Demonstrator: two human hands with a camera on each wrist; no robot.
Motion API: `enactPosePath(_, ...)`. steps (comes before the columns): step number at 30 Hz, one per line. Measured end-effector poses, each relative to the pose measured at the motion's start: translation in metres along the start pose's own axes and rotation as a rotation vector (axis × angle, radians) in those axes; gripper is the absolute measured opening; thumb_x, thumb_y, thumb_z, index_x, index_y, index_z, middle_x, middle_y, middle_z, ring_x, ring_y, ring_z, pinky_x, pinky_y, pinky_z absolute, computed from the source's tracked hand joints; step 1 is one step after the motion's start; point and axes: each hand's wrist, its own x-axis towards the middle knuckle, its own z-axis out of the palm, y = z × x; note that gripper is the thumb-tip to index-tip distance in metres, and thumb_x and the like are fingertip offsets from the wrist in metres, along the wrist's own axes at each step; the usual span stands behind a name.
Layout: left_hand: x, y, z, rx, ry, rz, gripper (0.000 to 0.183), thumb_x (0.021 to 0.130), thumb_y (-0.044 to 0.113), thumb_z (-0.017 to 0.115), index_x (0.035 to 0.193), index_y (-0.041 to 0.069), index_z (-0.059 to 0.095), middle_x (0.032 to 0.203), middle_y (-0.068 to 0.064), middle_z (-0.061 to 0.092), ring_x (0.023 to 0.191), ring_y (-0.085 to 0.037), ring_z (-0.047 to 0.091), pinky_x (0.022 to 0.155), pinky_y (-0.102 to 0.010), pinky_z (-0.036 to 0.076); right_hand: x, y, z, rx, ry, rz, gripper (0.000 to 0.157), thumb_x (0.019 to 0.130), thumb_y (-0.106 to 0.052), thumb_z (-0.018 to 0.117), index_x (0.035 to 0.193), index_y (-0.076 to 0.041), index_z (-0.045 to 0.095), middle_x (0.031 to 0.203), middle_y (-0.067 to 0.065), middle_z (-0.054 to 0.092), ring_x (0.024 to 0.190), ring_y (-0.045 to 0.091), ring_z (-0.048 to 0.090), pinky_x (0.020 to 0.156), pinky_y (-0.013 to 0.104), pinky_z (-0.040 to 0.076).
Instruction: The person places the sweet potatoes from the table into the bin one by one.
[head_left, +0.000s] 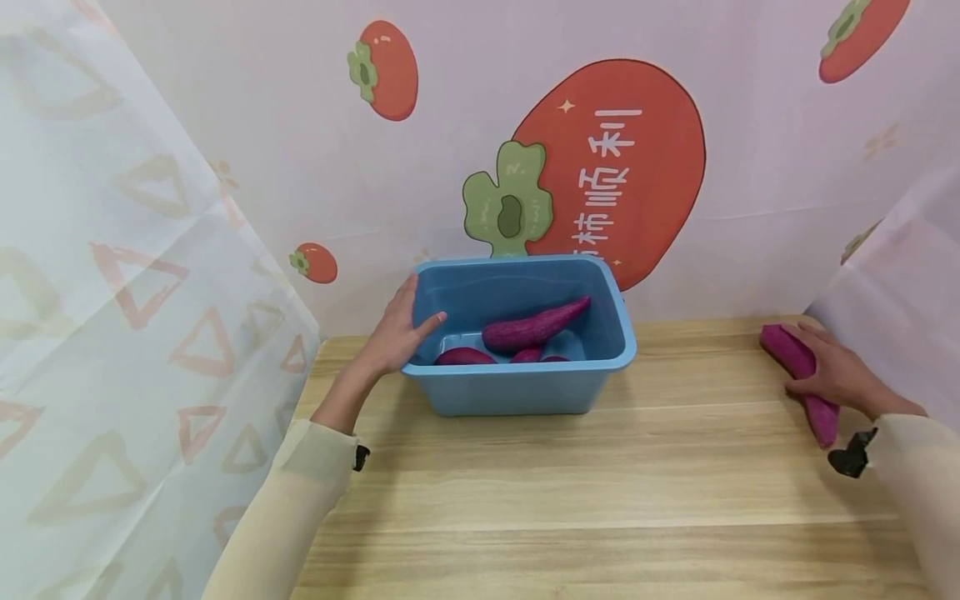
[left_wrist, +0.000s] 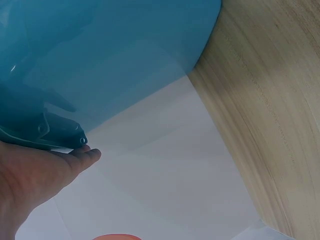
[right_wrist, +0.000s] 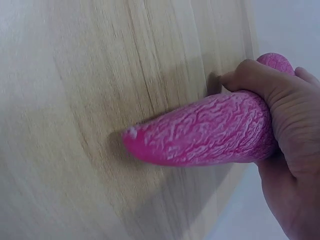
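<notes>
On the table stands a blue plastic bin (head_left: 510, 392), with several purple sweet potatoes inside; a long tapered sweet potato (head_left: 525, 332) lies uppermost. My left hand (head_left: 396, 333) holds the bin's left rim, thumb over the inner side and fingers along the outside. From below, the left wrist view shows those fingers (left_wrist: 85, 156) against the underside of the rim. Far to the right, my right hand (head_left: 836, 367) grips another sweet potato (head_left: 821, 421) around its middle, both ends showing. Up close, this sweet potato (right_wrist: 200, 132) has a wrinkled skin and is low over the wood.
A wooden table (head_left: 600, 508) carries everything. White cloth printed with persimmons (head_left: 622, 167) hangs behind the bin, and patterned cloth (head_left: 150, 333) closes off the left side. More pale cloth (head_left: 915, 308) stands right beside my right hand.
</notes>
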Motion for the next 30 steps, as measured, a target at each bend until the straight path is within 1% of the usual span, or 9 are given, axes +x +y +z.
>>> enactPosePath(2,0.000,-0.001,0.000,-0.001,0.001,0.001,0.097,0.106,0.051,0.054,0.171,0.010,-0.004,0.179,-0.012,0.000,0.164,-0.040,0.005,0.125,-0.072,0.016,0.003,-0.001,-0.001,0.009,0.021,-0.006,0.111,0.072,-0.012,0.096,0.160,0.006,0.031,0.150,0.040,0.036,0.110,0.055,0.048,0.079,0.058,0.051)
enactPosePath(5,0.000,-0.001,-0.001,-0.004,0.004,0.003,0.097,0.106,0.051,0.054,0.171,0.010,-0.004,0.179,-0.012,0.000,0.164,-0.040,0.005,0.125,-0.072,0.016,0.008,-0.003,-0.003,0.034,0.046,-0.020,0.107,0.070,-0.010,0.098,0.157,0.004,0.037,0.141,0.034,0.043,0.103,0.049,0.052,0.070,0.038,0.047)
enactPosePath(10,-0.001,-0.001,-0.001,-0.007,0.009,0.005,0.097,0.106,0.051,0.055,0.171,0.010,-0.004,0.179,-0.011,0.000,0.164,-0.040,0.004,0.125,-0.071,0.016,0.010,-0.009,-0.008,0.067,0.043,-0.003,0.108,0.071,-0.010,0.098,0.156,0.008,0.034,0.135,0.037,0.045,0.102,0.052,0.054,0.067,0.026,0.044)
enactPosePath(14,-0.001,-0.002,-0.001,-0.004,0.009,0.004,0.097,0.106,0.051,0.055,0.171,0.010,-0.005,0.179,-0.011,0.000,0.164,-0.040,0.004,0.125,-0.072,0.016,0.010,-0.012,-0.010,0.069,0.045,-0.005,0.109,0.073,-0.010,0.097,0.158,0.009,0.032,0.135,0.039,0.045,0.102,0.053,0.055,0.066,0.025,0.044)
enactPosePath(19,-0.003,-0.001,0.000,-0.003,0.002,0.001,0.097,0.106,0.051,0.055,0.171,0.011,-0.006,0.179,-0.009,-0.001,0.164,-0.039,0.004,0.125,-0.071,0.016,0.010,-0.014,-0.013,0.058,0.026,-0.001,0.110,0.075,-0.009,0.095,0.159,0.009,0.028,0.144,0.048,0.038,0.105,0.058,0.052,0.070,0.045,0.052)
enactPosePath(21,-0.004,0.000,0.001,-0.003,0.003,0.000,0.098,0.105,0.052,0.055,0.171,0.011,-0.005,0.179,-0.009,-0.001,0.164,-0.039,0.004,0.126,-0.070,0.017,0.010,-0.015,-0.014,0.057,0.024,-0.004,0.109,0.075,-0.008,0.094,0.160,0.008,0.027,0.143,0.048,0.038,0.105,0.058,0.053,0.070,0.048,0.052)
enactPosePath(22,-0.004,0.001,0.000,-0.003,0.004,0.000,0.098,0.105,0.052,0.055,0.171,0.011,-0.005,0.179,-0.009,-0.001,0.164,-0.039,0.004,0.126,-0.070,0.017,0.010,-0.015,-0.014,0.060,0.025,-0.008,0.109,0.075,-0.007,0.094,0.160,0.008,0.027,0.141,0.047,0.040,0.104,0.057,0.053,0.069,0.047,0.051)
enactPosePath(26,-0.003,0.001,0.000,-0.004,0.008,0.008,0.096,0.106,0.051,0.055,0.171,0.010,-0.004,0.179,-0.010,0.000,0.164,-0.039,0.005,0.126,-0.070,0.017,0.013,-0.017,-0.014,0.058,0.047,-0.025,0.107,0.073,-0.005,0.094,0.160,0.007,0.031,0.131,0.041,0.050,0.100,0.048,0.056,0.067,0.031,0.046)
enactPosePath(30,-0.002,0.001,-0.001,-0.008,0.005,0.014,0.095,0.107,0.049,0.054,0.171,0.009,-0.004,0.179,-0.012,0.001,0.164,-0.039,0.005,0.126,-0.070,0.016,0.015,-0.018,-0.015,0.052,0.061,-0.048,0.105,0.072,-0.003,0.093,0.158,0.009,0.033,0.124,0.040,0.054,0.095,0.041,0.057,0.064,0.024,0.043)
